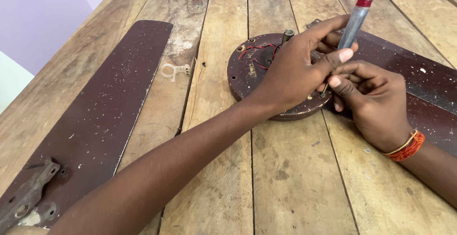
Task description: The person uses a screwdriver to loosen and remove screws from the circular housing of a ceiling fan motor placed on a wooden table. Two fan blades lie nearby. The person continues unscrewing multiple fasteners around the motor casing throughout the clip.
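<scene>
A round dark-brown fan motor housing (247, 68) with red wires lies on the wooden table (295, 178). My left hand (297, 68) rests over it, thumb and fingers gripping a screwdriver (354, 20) with a clear handle and red cap, held upright at the housing's right rim. My right hand (369, 97), with an orange thread at the wrist, pinches the screwdriver's lower shaft at the rim. The tip is hidden by my fingers.
A long dark-brown fan blade (102, 116) with a metal bracket (28, 192) lies at the left. Another blade (423, 87) lies at the right under my right hand. A small clear plastic clip (175, 70) sits between the left blade and the housing.
</scene>
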